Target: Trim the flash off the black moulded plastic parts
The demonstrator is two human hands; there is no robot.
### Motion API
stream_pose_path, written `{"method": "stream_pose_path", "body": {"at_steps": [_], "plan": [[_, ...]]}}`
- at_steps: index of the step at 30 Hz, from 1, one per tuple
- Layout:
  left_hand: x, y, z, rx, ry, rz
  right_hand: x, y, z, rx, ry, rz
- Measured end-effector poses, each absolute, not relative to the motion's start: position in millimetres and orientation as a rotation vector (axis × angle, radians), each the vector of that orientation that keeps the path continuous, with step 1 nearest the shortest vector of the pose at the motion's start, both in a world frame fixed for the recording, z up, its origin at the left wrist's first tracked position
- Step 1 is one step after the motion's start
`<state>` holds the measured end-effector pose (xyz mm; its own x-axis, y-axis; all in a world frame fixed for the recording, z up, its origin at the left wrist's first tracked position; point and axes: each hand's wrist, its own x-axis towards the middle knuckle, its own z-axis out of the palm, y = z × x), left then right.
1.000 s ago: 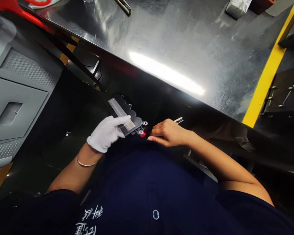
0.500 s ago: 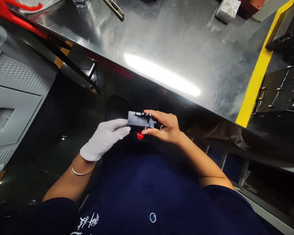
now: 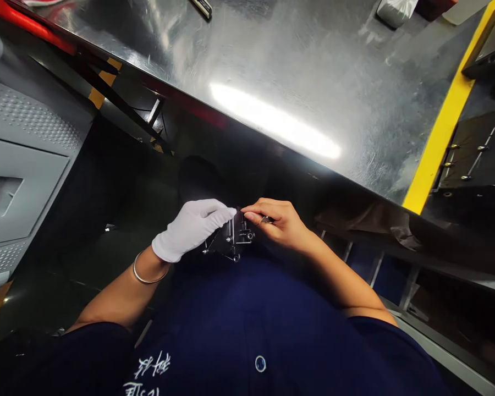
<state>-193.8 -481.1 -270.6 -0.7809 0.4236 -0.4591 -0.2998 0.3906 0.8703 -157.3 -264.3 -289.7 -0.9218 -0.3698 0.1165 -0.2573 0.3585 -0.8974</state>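
A black moulded plastic part (image 3: 230, 242) is held in front of my body, off the table, with thin rods or posts and small round ends on the face turned to me. My left hand (image 3: 193, 228), in a white glove, grips it from the left, thumb and fingers closed along its upper edge. My bare right hand (image 3: 278, 219), wearing a ring, pinches at the part's upper right corner. The right fingertips are closed there, and whether a smaller piece lies between them cannot be made out. The glove hides part of the left side.
A shiny metal table (image 3: 297, 71) slopes across the view beyond my hands. On it are a narrow bar-shaped object (image 3: 202, 8), a white wrapped bundle (image 3: 396, 11) and yellow edging (image 3: 435, 148). Black parts (image 3: 474, 148) stand at right; a grey plastic chest (image 3: 20, 181) stands at left.
The plastic part has been turned over, from its smooth grey-lit side to the face with rods. The red piece below it no longer shows. My right hand has gone from a wide grasp to a pinch.
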Motion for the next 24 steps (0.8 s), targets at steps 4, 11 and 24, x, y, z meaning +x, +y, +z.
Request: {"method": "stream_pose_path", "body": {"at_steps": [4,11,24], "plan": [[-193.6,-479.1,-268.9,0.168,1.991,1.404,-157.4,-263.2,-288.7,-0.684,2.493,-1.546],[-189.4,-475.9,-267.9,0.228,1.992,1.393,-160.3,-263.3,-293.9,-0.287,2.472,-1.468],[-182.3,-476.5,-271.7,0.057,2.137,1.524,-138.6,-274.6,-294.1,-0.444,2.456,-1.794]]}}
